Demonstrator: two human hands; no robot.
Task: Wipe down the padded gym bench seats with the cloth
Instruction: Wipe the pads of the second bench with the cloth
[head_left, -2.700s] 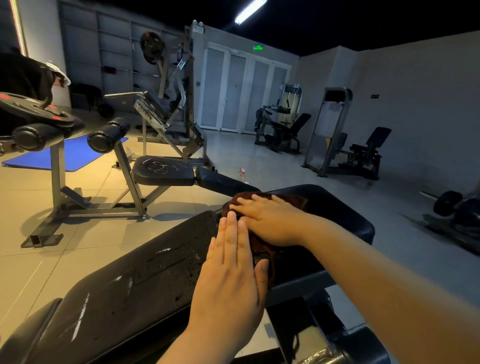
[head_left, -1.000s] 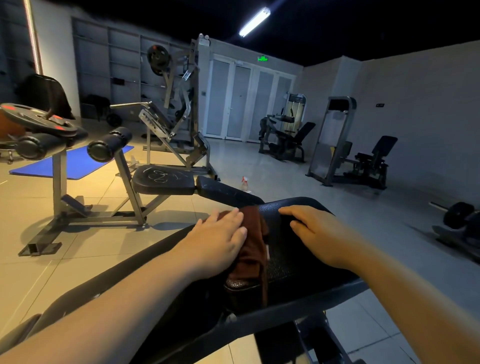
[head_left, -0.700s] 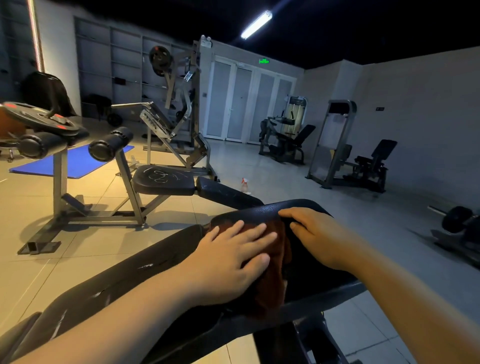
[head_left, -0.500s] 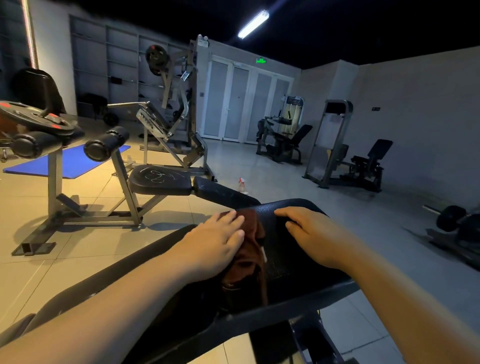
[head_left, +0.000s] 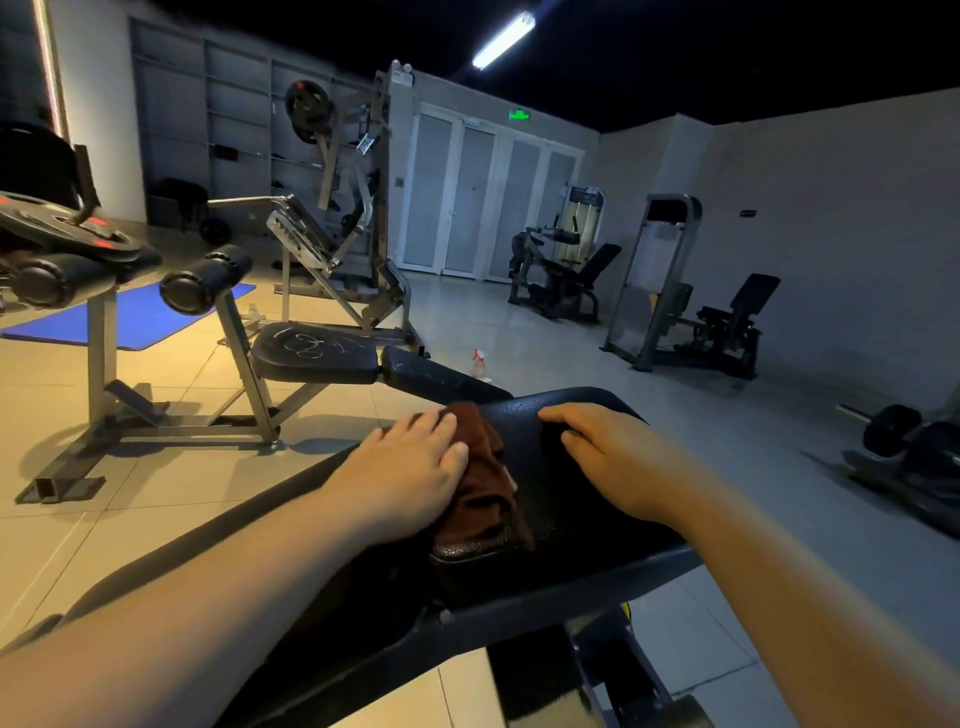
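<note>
A black padded bench seat lies right in front of me, with its long back pad running down to the lower left. A dark brown cloth is bunched on the seat near the gap between the two pads. My left hand presses flat on the cloth's left part, fingers together. My right hand rests palm down on the bare seat to the right of the cloth, fingers curled over the far edge, holding nothing.
A second black bench with roller pads stands on the tiled floor to the left. A spray bottle sits on the floor beyond my bench. Weight machines line the far wall, a blue mat lies left, and a barbell lies at right.
My left hand has taken over the cloth from the right hand and rubs it back and forth across the seat. My right hand has moved to the bare seat and stays there.
</note>
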